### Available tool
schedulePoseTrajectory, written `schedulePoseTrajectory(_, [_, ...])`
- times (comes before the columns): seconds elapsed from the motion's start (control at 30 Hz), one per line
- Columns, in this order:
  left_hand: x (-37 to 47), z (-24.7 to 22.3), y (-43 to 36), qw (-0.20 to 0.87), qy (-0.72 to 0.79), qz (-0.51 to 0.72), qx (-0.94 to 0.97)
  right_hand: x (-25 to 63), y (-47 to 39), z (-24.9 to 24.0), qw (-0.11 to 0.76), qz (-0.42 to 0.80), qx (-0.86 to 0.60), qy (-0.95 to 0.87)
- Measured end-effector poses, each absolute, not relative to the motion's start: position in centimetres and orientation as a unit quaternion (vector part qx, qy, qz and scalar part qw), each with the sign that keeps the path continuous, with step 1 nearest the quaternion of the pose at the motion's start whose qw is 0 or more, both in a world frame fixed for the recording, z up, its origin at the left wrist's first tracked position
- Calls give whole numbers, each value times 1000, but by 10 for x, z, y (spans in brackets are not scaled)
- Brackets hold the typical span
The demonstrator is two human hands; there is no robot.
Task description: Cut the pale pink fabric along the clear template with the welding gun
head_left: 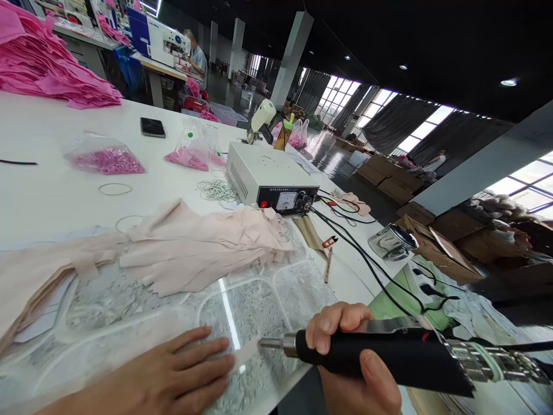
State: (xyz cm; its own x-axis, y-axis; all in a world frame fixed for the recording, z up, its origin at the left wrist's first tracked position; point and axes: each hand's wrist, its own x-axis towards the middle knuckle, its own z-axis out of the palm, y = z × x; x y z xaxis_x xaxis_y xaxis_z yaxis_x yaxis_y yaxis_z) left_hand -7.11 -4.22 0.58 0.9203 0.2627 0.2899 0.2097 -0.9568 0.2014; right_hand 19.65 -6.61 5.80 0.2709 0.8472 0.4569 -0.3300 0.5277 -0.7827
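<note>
My right hand (345,357) is wrapped around a black handheld ultrasonic welder (380,357) with a narrow metal tip and a cable at its rear. The tip points left and lies at the end of a thin pale fabric strip (247,353); whether it touches the strip I cannot tell. My left hand (185,369) is laid flat with fingers stretched out, its fingertips at the strip's other end. Beneath both is a clear, glossy mat (242,305) over a grey pattern. Beyond them lies a fanned pile of pale pink fabric pieces (207,248).
A white control box (272,167) with a lit red switch stands behind the pile, its cables (367,259) running right. Near it are a pencil (328,265), a metal canister (391,242), bags of pink bits (108,155) and a phone (152,127). A person (197,60) sits at a sewing machine.
</note>
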Motion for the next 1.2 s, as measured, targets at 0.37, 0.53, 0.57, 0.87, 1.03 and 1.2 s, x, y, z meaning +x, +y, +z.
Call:
schedulePoseTrajectory(0.37, [-73,13,-44,2,98,127,987,194,-65,56,740,415,-277,-451])
schedulePoseTrajectory(0.53, [-72,12,-44,8,100,132,986,194,-65,55,732,411,-285,-462])
schedulePoseTrajectory(0.57, [-72,12,-44,6,100,131,986,194,-65,54,730,409,-287,-466])
schedulePoseTrajectory(0.87, [-72,20,-44,53,112,127,984,195,-65,54,751,405,-278,-441])
schedulePoseTrajectory(1.03, [-71,25,-43,72,120,142,980,193,-72,56,754,407,-276,-436])
schedulePoseTrajectory(1.2, [-71,22,-44,23,111,112,987,194,-71,57,736,404,-281,-465])
